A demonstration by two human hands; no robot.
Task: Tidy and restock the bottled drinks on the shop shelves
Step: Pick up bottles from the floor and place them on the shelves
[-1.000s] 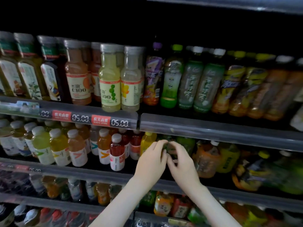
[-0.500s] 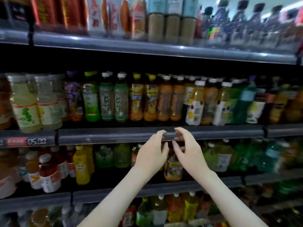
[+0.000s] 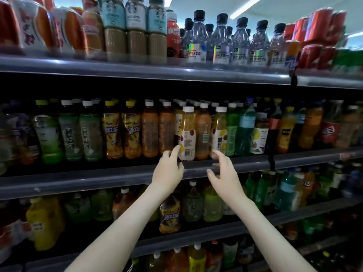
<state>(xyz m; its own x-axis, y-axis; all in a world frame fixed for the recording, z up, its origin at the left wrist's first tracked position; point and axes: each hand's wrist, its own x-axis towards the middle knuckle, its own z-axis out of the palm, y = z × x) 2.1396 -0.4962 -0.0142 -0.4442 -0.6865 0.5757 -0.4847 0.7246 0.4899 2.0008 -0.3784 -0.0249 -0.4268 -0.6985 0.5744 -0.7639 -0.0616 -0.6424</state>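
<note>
While the middle shelf (image 3: 117, 179) looks well stocked, its rows upright, you seem only at the start of straightening this stretch: the white-labelled juice bottle (image 3: 187, 134) stands at the front lip with its barcode side turned out. Your left hand (image 3: 169, 170) touches its lower left side with a fingertip, not wrapped round it. Your right hand (image 3: 223, 171) hovers spread and empty near the base of the neighbouring orange bottle (image 3: 202, 132). Turning that label forward looks like the next job, and the lower shelf (image 3: 186, 239), with its leaning bottles, probably needs work too.
</note>
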